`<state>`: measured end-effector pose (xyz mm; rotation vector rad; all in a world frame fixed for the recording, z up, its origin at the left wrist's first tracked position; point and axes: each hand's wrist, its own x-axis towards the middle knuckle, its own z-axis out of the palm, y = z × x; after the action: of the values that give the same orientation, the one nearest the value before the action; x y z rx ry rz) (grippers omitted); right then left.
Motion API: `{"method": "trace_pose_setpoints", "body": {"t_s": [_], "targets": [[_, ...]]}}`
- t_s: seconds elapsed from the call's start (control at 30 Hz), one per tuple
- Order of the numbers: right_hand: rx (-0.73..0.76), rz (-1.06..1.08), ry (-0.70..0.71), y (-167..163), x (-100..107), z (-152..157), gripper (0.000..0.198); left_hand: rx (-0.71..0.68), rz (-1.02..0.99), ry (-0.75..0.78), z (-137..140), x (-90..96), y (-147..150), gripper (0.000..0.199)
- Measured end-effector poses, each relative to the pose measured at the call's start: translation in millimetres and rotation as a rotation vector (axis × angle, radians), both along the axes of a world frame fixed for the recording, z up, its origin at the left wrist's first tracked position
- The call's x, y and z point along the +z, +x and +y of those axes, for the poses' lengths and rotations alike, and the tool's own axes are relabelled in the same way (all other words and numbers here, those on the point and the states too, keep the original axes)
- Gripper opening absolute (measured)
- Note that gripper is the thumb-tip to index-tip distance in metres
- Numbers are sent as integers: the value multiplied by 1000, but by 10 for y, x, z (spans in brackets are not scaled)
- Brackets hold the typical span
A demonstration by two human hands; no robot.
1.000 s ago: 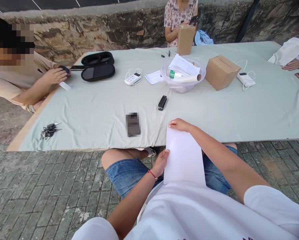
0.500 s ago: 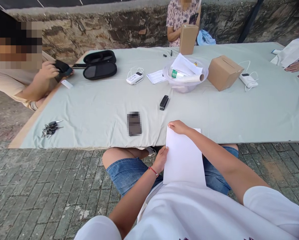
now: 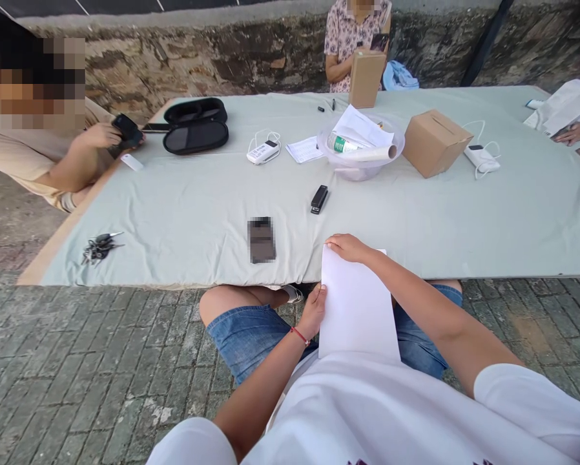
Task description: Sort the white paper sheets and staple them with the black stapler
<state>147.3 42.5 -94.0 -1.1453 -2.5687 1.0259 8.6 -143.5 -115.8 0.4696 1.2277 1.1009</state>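
Observation:
A white sheet of paper (image 3: 358, 310) slopes from the table's front edge down to my lap; whether it is one sheet or a stack I cannot tell. My left hand (image 3: 313, 311) grips its left edge, thumb on top. At its far left corner my right hand (image 3: 347, 247) pinches the paper, the forearm crossing over the right part. A black stapler (image 3: 319, 199) lies on the cloth just beyond my right hand. Left of it rests a dark, blurred-out flat object (image 3: 261, 239).
On the cloth-covered table (image 3: 197, 219) are keys (image 3: 101, 248), an open black case (image 3: 196, 127), a white corded device (image 3: 263, 152), a plastic basin (image 3: 360, 165) with papers and a roll, and a cardboard box (image 3: 435, 143). Other people sit at the left, far side and right.
My hands and the paper have barely moved. The person at the left has raised and turned the dark object in their hands a little. The papers at the far right have shifted slightly.

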Motion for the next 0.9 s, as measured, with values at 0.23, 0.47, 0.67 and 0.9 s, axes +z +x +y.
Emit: {"method": "trace_pose_setpoints", "body": {"t_s": [0.23, 0.47, 0.67, 0.9], "targets": [[-107, -22, -106, -17, -78, 67, 30, -103, 30, 4, 57, -122, -33, 44], [-97, -113, -99, -97, -69, 71, 28, -73, -31, -98, 154, -175, -74, 44], [-46, -133, -61, -215, -45, 19, 30, -58, -59, -101, 224, -204, -59, 48], [-2, -105, 38, 115, -8, 42, 32, 51, -19, -68, 174, -177, -62, 48]]}}
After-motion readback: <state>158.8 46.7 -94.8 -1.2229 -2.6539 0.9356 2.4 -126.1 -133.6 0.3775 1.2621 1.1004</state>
